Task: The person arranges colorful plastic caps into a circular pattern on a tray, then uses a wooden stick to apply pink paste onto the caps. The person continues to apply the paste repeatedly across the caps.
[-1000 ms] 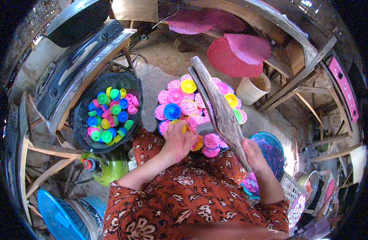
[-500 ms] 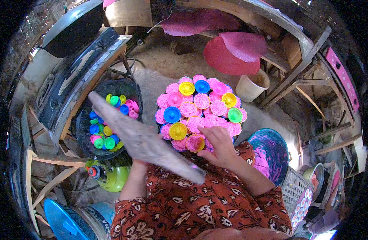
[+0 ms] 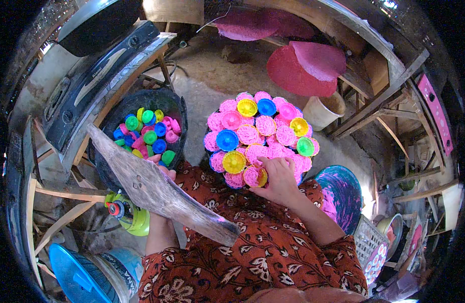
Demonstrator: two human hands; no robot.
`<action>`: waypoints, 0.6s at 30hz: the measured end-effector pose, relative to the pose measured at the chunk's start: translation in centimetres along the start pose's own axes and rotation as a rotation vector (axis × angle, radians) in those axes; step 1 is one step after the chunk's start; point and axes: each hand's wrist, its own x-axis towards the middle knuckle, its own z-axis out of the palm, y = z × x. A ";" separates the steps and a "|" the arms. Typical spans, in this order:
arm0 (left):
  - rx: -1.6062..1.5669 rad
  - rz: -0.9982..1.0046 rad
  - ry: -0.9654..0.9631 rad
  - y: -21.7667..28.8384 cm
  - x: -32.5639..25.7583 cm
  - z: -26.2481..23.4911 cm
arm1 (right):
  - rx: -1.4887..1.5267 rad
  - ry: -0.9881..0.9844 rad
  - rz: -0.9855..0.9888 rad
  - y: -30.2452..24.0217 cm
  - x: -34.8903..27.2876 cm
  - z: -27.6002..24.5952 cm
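Left hand (image 3: 164, 174) mostly hidden, grip closed on worn wooden board (image 3: 159, 189), held slanted over the lap, clear of the moulds. Right hand (image 3: 279, 178) fingers pinch a pink mould (image 3: 252, 174) at the pile's near edge; black basin (image 3: 141, 136) beside.

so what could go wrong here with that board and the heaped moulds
1. The left hand holds the long wooden board by its middle, slanting beside the black basin; a swing might clip the rim and scatter the coloured cups.
2. The pink moulded pieces are heaped high; the right hand pressing on the near edge could topple some.
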 end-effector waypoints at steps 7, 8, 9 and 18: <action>0.049 -0.010 -0.177 -0.2 0.0 -0.5 | -0.060 -0.005 -0.017 -0.5 0.1 0.0; 0.046 -0.021 -0.210 -0.2 0.0 -0.5 | -0.059 0.012 -0.028 -0.4 0.0 0.0; 0.043 -0.031 -0.242 -0.3 0.1 -0.6 | -0.058 0.029 -0.037 -0.2 -0.1 0.1; 1.656 0.729 -0.717 -4.2 3.7 2.8 | 0.151 0.383 -0.192 -0.4 2.1 -8.7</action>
